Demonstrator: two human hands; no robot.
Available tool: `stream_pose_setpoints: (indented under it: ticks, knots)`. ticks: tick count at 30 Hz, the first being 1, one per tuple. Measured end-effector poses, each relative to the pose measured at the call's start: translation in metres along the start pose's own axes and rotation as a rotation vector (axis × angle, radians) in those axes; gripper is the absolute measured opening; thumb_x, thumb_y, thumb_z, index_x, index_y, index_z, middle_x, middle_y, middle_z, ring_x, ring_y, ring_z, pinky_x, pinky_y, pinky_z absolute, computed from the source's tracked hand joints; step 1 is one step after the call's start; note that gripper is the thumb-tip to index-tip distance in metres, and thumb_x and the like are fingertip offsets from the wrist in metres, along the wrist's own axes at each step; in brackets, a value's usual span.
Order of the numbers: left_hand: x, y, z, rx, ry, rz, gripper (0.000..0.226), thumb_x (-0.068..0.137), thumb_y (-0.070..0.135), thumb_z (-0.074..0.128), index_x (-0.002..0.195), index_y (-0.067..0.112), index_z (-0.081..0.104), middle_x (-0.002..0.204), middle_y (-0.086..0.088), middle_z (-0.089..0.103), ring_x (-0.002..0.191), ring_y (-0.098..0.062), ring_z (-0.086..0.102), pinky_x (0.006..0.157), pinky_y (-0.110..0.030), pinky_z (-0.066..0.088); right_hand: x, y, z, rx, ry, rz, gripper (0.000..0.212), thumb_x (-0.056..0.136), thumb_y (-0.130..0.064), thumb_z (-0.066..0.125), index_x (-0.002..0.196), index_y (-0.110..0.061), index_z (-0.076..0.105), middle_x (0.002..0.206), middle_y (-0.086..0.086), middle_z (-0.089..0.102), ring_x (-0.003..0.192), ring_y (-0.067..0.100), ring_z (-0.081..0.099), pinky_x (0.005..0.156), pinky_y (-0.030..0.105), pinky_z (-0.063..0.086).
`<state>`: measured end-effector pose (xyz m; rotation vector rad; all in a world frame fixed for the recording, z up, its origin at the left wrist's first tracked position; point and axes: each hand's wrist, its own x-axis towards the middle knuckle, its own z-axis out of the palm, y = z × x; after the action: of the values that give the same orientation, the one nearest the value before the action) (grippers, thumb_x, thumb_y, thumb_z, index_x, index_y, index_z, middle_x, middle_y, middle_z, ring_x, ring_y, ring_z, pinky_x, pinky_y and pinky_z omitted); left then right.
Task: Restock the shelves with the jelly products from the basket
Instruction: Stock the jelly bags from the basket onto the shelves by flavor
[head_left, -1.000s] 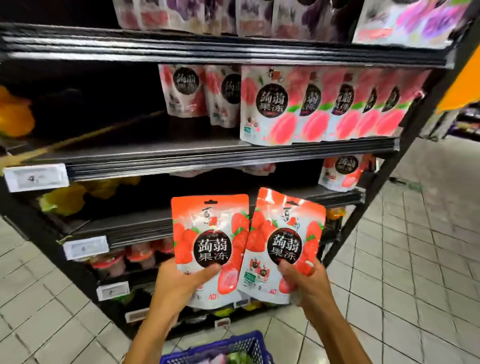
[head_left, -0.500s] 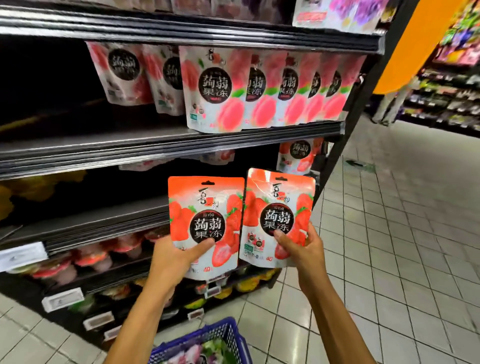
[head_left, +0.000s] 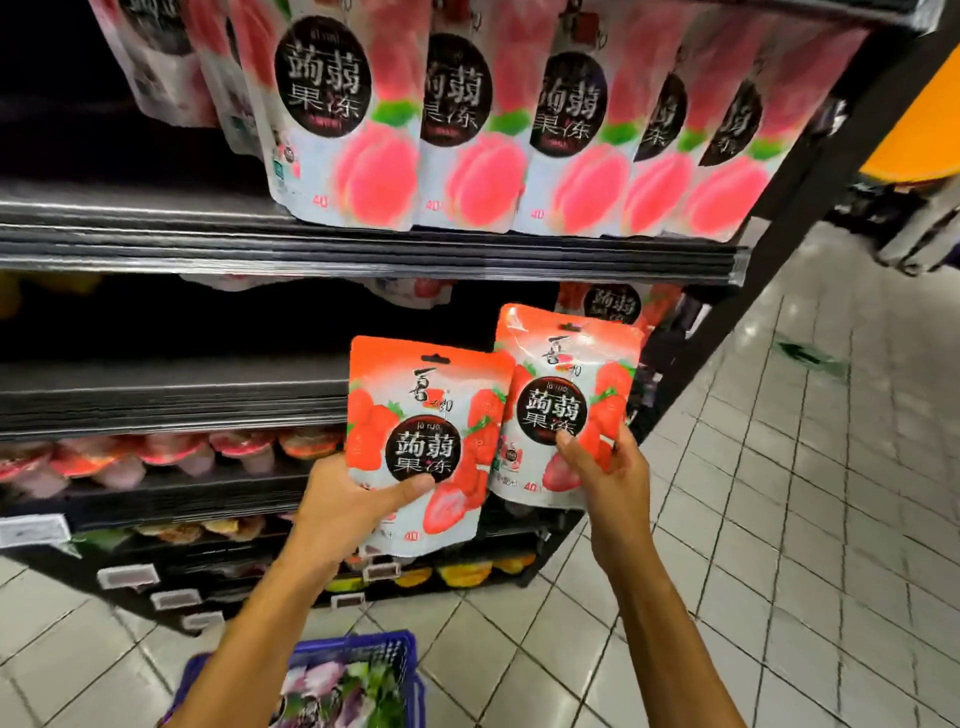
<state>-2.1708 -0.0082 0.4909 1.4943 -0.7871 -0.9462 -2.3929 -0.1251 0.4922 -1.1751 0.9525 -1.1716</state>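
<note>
Raised nearer than before, left hand (head_left: 343, 512) grips left strawberry pouch (head_left: 415, 410), right hand (head_left: 608, 473) pinches right strawberry pouch (head_left: 566, 374) just under upper shelf lip (head_left: 363, 254), in front of a shelved pouch (head_left: 613, 301). Dark open room leftward above middle shelf (head_left: 156, 384); basket (head_left: 358, 644) below

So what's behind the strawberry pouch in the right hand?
Behind the held pouch, a shelved strawberry pouch shows only its top; the rest is covered.
</note>
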Motion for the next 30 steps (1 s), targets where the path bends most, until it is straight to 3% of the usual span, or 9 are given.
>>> stream_pose_setpoints:
  ticks: [3,11,17,22,27,30]
  knots:
    - [0.013,-0.007,0.02,-0.025,0.059,-0.018,0.039,0.05,0.038,0.087,0.085,0.023,0.077,0.084,0.0,0.078,0.077,-0.017,0.075,0.059,-0.029,0.057,0.03,0.007,-0.006,-0.022,-0.021,-0.015,0.024,0.083,-0.017,0.075,0.103,-0.029,0.069,0.097,-0.002,0.075,0.09,0.014,0.072,0.069,0.021,0.055]
    - [0.033,-0.017,0.044,-0.063,0.152,-0.04,0.037,0.051,0.036,0.085,0.085,0.023,0.076,0.085,0.001,0.078,0.076,-0.017,0.075,0.056,-0.023,0.057,0.082,0.016,0.001,-0.007,-0.047,-0.073,0.019,0.084,-0.014,0.074,0.099,-0.022,0.066,0.088,-0.009,0.074,0.087,0.005,0.069,0.072,0.013,0.051]
    - [0.037,-0.014,0.047,-0.095,0.167,-0.037,0.034,0.052,0.035,0.084,0.085,0.031,0.077,0.086,0.002,0.078,0.076,-0.016,0.075,0.054,-0.021,0.055,0.107,0.0,0.012,-0.006,-0.052,-0.154,0.018,0.084,-0.014,0.075,0.098,-0.019,0.064,0.088,-0.006,0.073,0.086,0.01,0.07,0.073,0.018,0.053]
    - [0.037,-0.014,0.046,-0.092,0.177,-0.044,0.041,0.052,0.044,0.084,0.091,0.037,0.075,0.089,0.003,0.078,0.079,-0.018,0.075,0.059,-0.037,0.061,0.119,0.0,0.02,-0.049,-0.05,-0.231,0.023,0.084,-0.014,0.075,0.096,-0.028,0.062,0.088,-0.003,0.068,0.085,0.013,0.068,0.077,0.024,0.054]
    - [0.034,-0.013,0.045,-0.111,0.164,-0.025,0.039,0.052,0.043,0.084,0.09,0.04,0.075,0.09,0.007,0.077,0.08,-0.014,0.075,0.057,-0.023,0.058,0.123,0.006,0.018,-0.15,-0.102,-0.278,0.035,0.085,-0.018,0.074,0.104,-0.045,0.06,0.1,-0.012,0.069,0.099,0.01,0.067,0.086,0.022,0.051]
    - [0.031,-0.014,0.045,-0.12,0.169,-0.017,0.036,0.055,0.04,0.084,0.09,0.039,0.076,0.09,0.007,0.077,0.08,-0.014,0.075,0.058,-0.021,0.057,0.12,0.008,0.005,-0.277,-0.19,-0.29,0.037,0.085,-0.02,0.075,0.112,-0.04,0.059,0.105,-0.009,0.069,0.103,0.012,0.065,0.092,0.032,0.051]
